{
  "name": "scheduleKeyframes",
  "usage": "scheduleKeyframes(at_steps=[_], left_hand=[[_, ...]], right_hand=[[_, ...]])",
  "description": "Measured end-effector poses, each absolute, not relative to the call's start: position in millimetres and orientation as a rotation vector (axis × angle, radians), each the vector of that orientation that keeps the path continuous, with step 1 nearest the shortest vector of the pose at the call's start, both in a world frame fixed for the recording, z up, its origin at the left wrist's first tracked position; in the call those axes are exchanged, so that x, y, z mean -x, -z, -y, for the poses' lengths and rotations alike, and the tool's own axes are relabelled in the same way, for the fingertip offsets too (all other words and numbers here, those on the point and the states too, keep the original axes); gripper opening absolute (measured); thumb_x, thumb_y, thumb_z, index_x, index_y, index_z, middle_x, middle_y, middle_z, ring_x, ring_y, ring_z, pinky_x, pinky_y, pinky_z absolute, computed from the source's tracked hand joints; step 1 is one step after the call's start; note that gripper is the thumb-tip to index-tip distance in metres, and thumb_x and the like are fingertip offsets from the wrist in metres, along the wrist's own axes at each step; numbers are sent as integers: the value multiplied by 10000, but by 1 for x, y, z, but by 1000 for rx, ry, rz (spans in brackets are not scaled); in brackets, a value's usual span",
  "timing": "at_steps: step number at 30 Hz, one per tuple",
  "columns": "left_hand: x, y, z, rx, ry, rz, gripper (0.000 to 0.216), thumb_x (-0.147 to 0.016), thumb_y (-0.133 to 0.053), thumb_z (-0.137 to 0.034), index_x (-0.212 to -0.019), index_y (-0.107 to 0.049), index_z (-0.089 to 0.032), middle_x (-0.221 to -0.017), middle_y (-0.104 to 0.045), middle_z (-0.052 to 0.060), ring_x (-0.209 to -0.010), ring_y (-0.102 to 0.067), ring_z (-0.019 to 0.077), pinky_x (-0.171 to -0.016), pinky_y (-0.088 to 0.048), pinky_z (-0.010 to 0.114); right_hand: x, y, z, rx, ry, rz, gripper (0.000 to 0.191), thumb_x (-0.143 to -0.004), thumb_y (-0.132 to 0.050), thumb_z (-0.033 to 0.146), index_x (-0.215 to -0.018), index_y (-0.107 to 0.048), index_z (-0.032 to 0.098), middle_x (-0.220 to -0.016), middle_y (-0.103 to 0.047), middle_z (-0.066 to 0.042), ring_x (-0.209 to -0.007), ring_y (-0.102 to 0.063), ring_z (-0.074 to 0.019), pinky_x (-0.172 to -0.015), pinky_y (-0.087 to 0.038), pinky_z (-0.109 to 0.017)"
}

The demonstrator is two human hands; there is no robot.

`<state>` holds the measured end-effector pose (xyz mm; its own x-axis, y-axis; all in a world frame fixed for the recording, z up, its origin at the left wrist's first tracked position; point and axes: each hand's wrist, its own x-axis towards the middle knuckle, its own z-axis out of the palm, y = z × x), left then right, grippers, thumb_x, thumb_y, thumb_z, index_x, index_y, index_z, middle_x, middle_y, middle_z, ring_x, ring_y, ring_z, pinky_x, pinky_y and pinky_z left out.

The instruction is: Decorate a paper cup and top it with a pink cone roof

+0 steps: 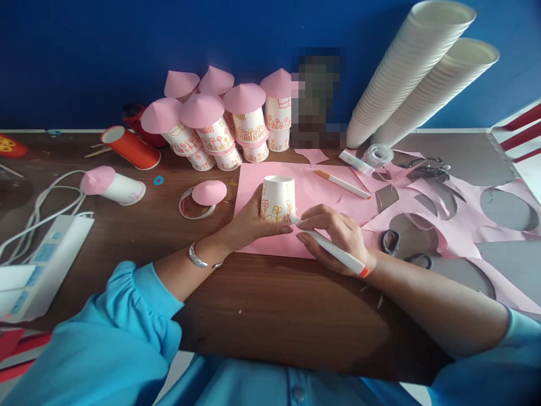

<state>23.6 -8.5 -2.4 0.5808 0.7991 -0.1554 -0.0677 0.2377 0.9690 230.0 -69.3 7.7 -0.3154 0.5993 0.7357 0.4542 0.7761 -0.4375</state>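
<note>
A white paper cup (278, 194) with red and yellow flowers drawn round its lower part is gripped by my left hand (253, 223), thumb along its bottom edge. My right hand (338, 234) pinches a white marker pen (333, 252) with a red end. The pen's tip meets the cup low on its right side, among the drawn red marks. Beneath the cup lies a pink paper sheet (266, 242). On that sheet rests a second marker pen (342, 184), white with an orange cap. The fingers on the cup's far side are hidden.
Several decorated cups with pink cone roofs (203, 110) stand at the back. Tall cup stacks (409, 67) lean against the blue wall. Cut pink scraps (460, 237), scissors (389, 242) and clear tape (378, 155) lie right. Leftward are a tape roll (186, 210) and power strip (54, 254).
</note>
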Motion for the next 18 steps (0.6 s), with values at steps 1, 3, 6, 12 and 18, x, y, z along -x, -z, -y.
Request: scheduleKeyframes(at_steps=[1,3,6,12,18], left_hand=[[-23,3,8,-1192,-680,-759,866,-628,-982,-312,-1334,-484,-252,-1102,-629,40,-1004,-629,219,-852,-548,359],[-23,3,8,-1196,-684,-757,881,-625,-984,-309,-1348,-483,-254,-1095,-624,36,-1001,-626,216,-851,-549,356],[-23,3,8,-1203,-682,-753,892,-619,-987,-310,-1355,-485,-255,-1083,-617,30,-995,-620,213,-841,-548,349],[-23,3,9,-1222,-677,-750,889,-632,-982,-345,-1362,-482,-264,-1089,-619,34,-995,-621,217,-844,-552,357],[-23,2,9,-1228,-667,-767,900,-623,-988,-376,-1359,-482,-268,-1110,-633,47,-1015,-632,238,-858,-558,377]], right_hand=[[-230,-8,69,794,-180,1967,136,-985,-656,157,-1063,-567,223,-849,-715,-35,-743,-735,-162,-583,-585,-263],[-230,-8,69,796,-180,1974,135,-983,-658,152,-1058,-567,219,-846,-715,-36,-743,-737,-161,-585,-585,-260],[-229,-9,69,792,-182,1975,131,-986,-655,155,-1060,-569,221,-846,-714,-33,-742,-737,-160,-586,-586,-261],[-229,-8,69,797,-194,1970,144,-972,-662,151,-1068,-584,225,-844,-715,-24,-737,-737,-165,-589,-587,-266],[-229,-10,69,785,-192,1973,166,-962,-668,133,-1070,-583,227,-836,-714,-24,-730,-737,-169,-580,-582,-268]])
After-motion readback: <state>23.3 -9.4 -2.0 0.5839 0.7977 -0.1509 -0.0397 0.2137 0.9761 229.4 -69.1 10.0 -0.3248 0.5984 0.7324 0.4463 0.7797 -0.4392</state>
